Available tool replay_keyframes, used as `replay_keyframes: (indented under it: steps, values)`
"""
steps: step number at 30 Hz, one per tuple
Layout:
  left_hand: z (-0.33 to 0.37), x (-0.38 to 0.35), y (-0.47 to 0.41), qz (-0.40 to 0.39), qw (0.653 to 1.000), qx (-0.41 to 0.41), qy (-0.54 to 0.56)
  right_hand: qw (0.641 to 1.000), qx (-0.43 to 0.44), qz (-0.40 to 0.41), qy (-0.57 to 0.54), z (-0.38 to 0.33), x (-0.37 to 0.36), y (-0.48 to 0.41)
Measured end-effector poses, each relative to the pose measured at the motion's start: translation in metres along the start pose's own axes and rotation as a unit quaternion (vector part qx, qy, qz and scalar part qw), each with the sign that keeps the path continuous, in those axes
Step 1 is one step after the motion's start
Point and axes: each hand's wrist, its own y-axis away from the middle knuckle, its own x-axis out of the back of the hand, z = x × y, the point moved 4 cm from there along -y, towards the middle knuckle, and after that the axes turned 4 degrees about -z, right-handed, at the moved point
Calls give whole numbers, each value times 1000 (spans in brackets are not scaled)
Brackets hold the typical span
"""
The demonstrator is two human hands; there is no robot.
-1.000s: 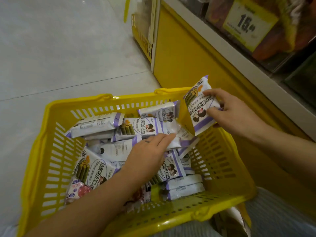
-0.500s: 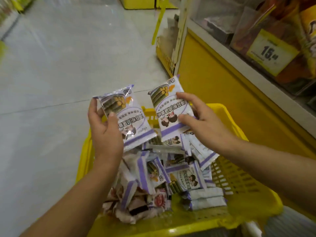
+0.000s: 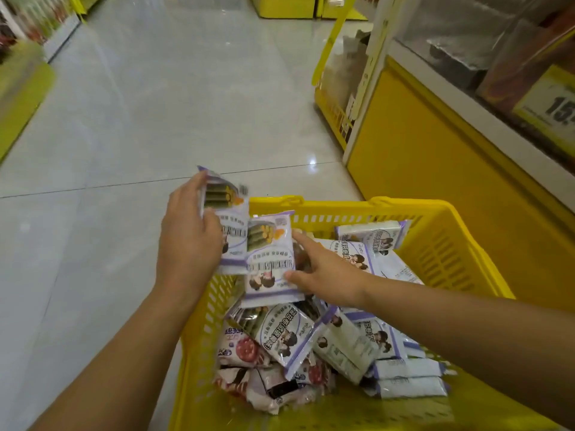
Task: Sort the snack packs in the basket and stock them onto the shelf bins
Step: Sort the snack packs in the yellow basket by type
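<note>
A yellow plastic basket (image 3: 441,250) sits low in front of me, filled with several white-and-purple snack packs (image 3: 286,334) and a few pink-and-red packs (image 3: 239,353) at its near left. My left hand (image 3: 189,241) grips one white-and-purple pack (image 3: 224,206) above the basket's left rim. My right hand (image 3: 323,269) holds a second, matching pack (image 3: 270,259) by its right edge, pressed next to the first one. Both packs stand upright with the picture side toward me.
A yellow shelf unit (image 3: 413,141) with a white ledge runs along the right, with clear bins of goods and a yellow price tag (image 3: 553,110) above. A hanging yellow rack (image 3: 339,98) stands beyond it. Grey tiled floor (image 3: 155,104) stretches to the left and ahead.
My left hand took a pack from the basket and lifted it. Both hands have since come closer, so the two packs sit side by side. The camera view has tilted up the aisle.
</note>
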Motion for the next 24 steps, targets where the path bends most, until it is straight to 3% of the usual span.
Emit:
replay_keyframes:
  steps: [2, 4, 6, 10, 12, 14, 16, 19, 24]
  values:
    - [8, 13, -4, 52, 998, -37, 16, 1000, -15, -22, 0, 0, -9, -3]
    - [12, 15, -11, 46, 998, -44, 30, 997, -14, -79, 6, 0, -22, -3]
    - [9, 3, -14, -22, 999, -17, 21, 993, -13, -112, 37, 1, -25, 2]
    - [-5, -37, 12, -156, 981, 2, -115, 993, -25, -65, 98, 14, 4, 17]
    - [-6, -56, 34, -172, 951, -78, -246, 986, -43, -49, 153, 30, 18, 27]
    - [-8, -76, 52, -221, 898, -148, -352, 967, -67, -53, 239, 51, 22, 36]
    - [-19, -92, 60, -275, 857, -168, -403, 949, -108, -64, 290, 76, 17, 43]
    - [-30, -97, 57, -301, 838, -159, -426, 952, -178, -102, 227, 108, 0, 49]
    - [-27, -94, 54, -280, 852, -154, -414, 967, -154, -59, 194, 120, -14, 41]
